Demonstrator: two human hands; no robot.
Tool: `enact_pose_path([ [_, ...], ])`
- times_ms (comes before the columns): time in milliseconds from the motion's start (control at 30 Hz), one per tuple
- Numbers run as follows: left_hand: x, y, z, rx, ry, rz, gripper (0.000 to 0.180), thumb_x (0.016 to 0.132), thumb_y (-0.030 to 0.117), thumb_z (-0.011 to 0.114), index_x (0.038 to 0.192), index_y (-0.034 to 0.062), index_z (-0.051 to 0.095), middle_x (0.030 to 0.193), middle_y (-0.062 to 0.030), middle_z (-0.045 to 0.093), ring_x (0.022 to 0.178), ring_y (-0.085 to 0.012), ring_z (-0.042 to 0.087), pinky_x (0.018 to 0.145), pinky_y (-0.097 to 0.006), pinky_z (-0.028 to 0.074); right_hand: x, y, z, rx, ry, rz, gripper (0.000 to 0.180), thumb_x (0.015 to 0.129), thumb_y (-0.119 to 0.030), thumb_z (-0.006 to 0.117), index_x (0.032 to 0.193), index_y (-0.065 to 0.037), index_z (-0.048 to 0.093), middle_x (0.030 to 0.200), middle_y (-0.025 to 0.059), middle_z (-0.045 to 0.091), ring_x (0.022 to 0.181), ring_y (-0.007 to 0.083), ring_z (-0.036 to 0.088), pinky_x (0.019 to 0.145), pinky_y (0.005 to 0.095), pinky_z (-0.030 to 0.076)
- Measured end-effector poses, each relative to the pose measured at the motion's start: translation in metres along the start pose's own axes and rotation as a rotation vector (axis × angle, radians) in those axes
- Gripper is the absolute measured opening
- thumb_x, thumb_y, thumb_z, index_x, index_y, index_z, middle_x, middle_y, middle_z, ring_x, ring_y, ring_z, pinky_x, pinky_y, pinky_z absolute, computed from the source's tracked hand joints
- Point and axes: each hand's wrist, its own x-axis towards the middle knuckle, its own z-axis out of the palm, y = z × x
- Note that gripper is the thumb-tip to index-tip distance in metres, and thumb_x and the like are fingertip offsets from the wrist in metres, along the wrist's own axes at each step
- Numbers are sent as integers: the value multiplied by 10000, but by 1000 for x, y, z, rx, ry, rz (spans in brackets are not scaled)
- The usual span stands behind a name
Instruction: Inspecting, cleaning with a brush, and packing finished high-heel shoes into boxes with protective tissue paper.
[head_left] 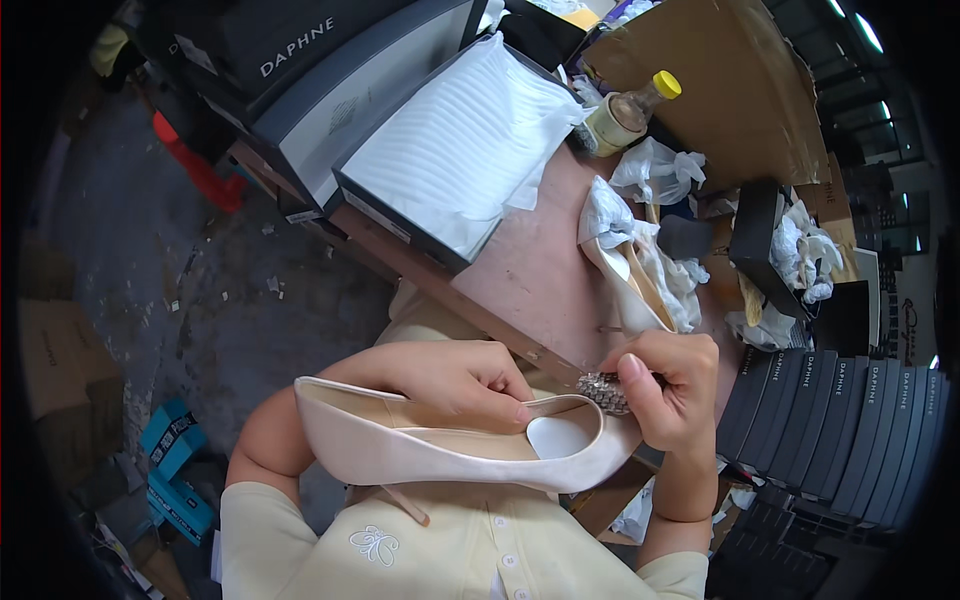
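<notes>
A pale pink high-heeled pump point(480, 470) lies across the front of my body, its thin heel pointing down at the left. My left hand point(465, 388) reaches into the shoe's opening, fingers curled, gripping it. Inside, towards the toe, is a white oval pad point(557, 438). My right hand point(672, 388) is closed at the toe end, its thumb against a silver beaded piece point(602, 390); whether that piece is fixed to the shoe is unclear. A second pale pump point(622, 285) rests on the table with white paper stuffed in it.
An open shoebox point(405, 232) lined with white tissue point(470, 140) sits on the pinkish table point(530, 250). Behind stand a yellow-capped bottle point(625, 115) and a cardboard carton point(715, 70). Dark shoeboxes point(830, 420) are stacked at right; crumpled paper point(800, 250) fills a small box.
</notes>
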Motion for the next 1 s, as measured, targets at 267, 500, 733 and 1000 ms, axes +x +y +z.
enact_pose_path([
  [267,-32,20,9,398,37,100,371,950,253,431,787,-52,565,590,-145,521,531,-232,480,542,-363,390,-9,-22,15,-22,101,-176,102,642,-125,609,646,-22,610,573,77,586,448,200,536,444,287,390],
  [500,-39,21,0,388,19,90,362,938,239,441,815,-71,583,619,-176,549,551,-261,514,560,-371,407,-7,-30,21,-76,117,-191,128,664,-155,596,650,-29,604,581,79,582,451,211,537,453,292,395],
  [733,-41,10,-4,326,144,42,348,895,246,504,875,-80,622,720,-173,631,651,-237,594,615,-338,443,3,-20,33,-47,155,-185,130,675,-129,562,643,-8,598,543,95,549,451,233,530,470,307,406],
  [1000,-43,-19,-2,188,260,139,344,884,222,501,771,-87,600,576,-45,528,534,-105,454,511,-308,383,15,-22,39,-79,90,-244,150,702,-120,542,631,1,595,516,78,516,425,200,492,441,284,364],
])
